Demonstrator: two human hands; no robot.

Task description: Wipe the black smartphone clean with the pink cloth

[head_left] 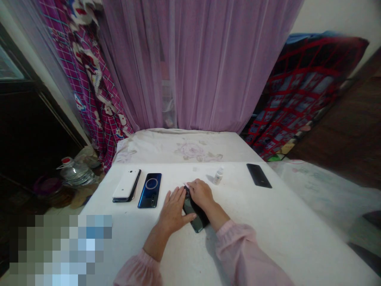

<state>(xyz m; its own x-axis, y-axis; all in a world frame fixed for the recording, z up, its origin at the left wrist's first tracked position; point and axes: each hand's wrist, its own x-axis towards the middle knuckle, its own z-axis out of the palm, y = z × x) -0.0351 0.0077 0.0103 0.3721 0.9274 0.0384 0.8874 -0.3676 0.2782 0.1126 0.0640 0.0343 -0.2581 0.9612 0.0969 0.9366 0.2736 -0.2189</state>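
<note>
A dark, glossy smartphone [197, 221] lies at a slant on the white table, partly covered by both hands. My left hand [173, 209] holds it from the left, thumb over its surface and the other fingers stretched towards its upper end. My right hand [202, 193] is closed over the phone's upper right part, fingers bent. A small whitish thing [186, 184] shows at its fingertips, too little of it visible to name. Just beyond this hand stands a small white bottle [218, 176].
To the left are a white phone [127, 184] stacked on a darker one and a blue phone [149, 190] with a ring on its back. Another dark phone [258, 175] lies at the right. A purple curtain [214, 67] hangs behind the table [256, 222]. A water jug [76, 171] stands lower left.
</note>
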